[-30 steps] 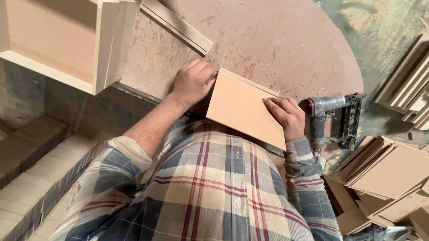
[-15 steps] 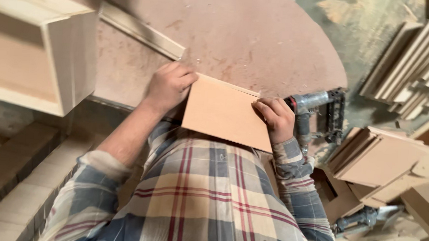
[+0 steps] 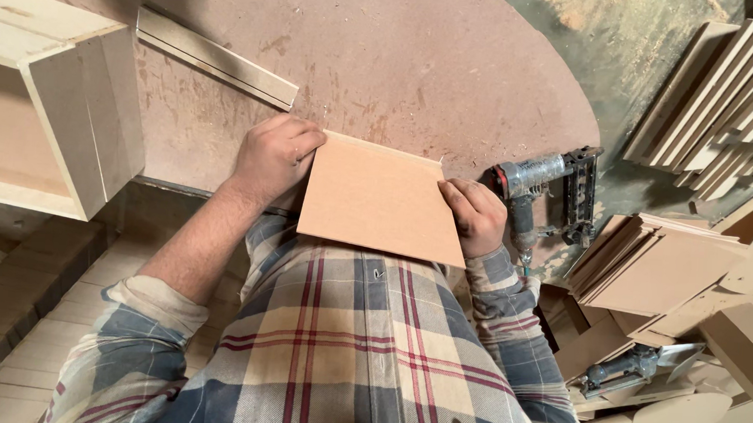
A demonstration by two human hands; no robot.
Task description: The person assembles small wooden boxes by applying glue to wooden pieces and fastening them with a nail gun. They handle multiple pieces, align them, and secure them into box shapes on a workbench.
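I hold a flat square fibreboard panel [image 3: 377, 199] by both sides, tilted up against my checked shirt at the near edge of the round brown worktable [image 3: 419, 59]. My left hand [image 3: 272, 154] grips the panel's left edge. My right hand [image 3: 475, 217] grips its right edge. The panel's far edge rests at the table's rim.
An open wooden box [image 3: 47, 108] sits at the table's left. A narrow wood strip [image 3: 217, 57] lies behind my left hand. A pneumatic nail gun [image 3: 545, 190] rests right of my right hand. Stacks of cut boards [image 3: 657, 265] and panels [image 3: 726, 92] fill the right side; another tool [image 3: 630, 366] lies lower right.
The view has shifted so the panel and hands sit a little lower and more to the left. Both hands keep the same grip on the panel.
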